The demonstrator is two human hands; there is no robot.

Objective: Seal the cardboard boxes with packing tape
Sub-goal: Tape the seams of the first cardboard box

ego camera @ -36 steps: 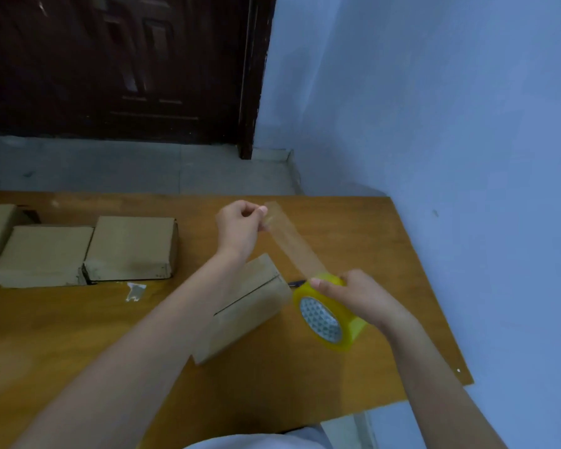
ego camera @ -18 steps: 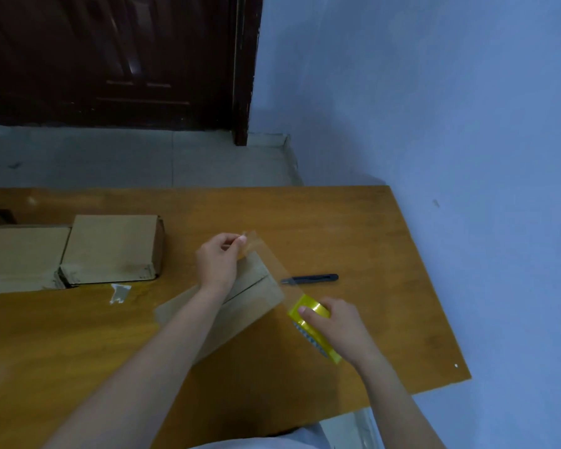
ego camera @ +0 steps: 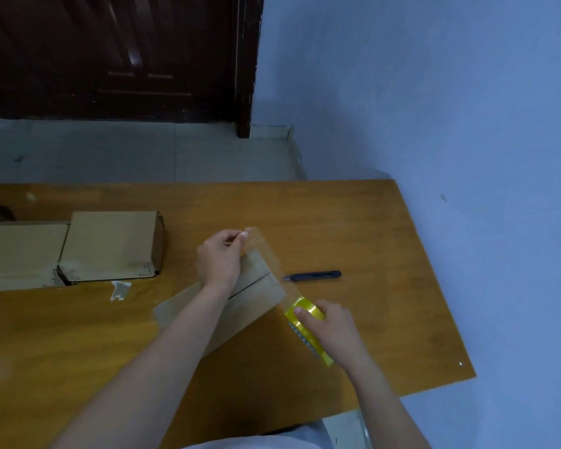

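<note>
- The left hand [ego camera: 219,264] pinched the free end of a clear tape strip [ego camera: 266,260] between thumb and fingers [ego camera: 242,235], closed on it above the far corner of a cardboard box [ego camera: 243,306].
- The right hand [ego camera: 332,328] gripped a yellow roll of packing tape [ego camera: 306,322], fingers wrapped over its rim, just off the box's right corner.
- The strip ran taut from the left hand down to the roll, crossing the far end of the box; whether it touched the cardboard could not be told.
- The box lay flat and slantwise on the wooden counter [ego camera: 386,254], its centre seam showing beside the left wrist; the left forearm covered much of it.
- A dark utility knife [ego camera: 313,275] lay on the counter just beyond the box, apart from it.
- Two more cardboard boxes [ego camera: 110,244] sat side by side at the left, touching each other.
- A small scrap of clear tape [ego camera: 120,289] lay on the counter just in front of them.
</note>
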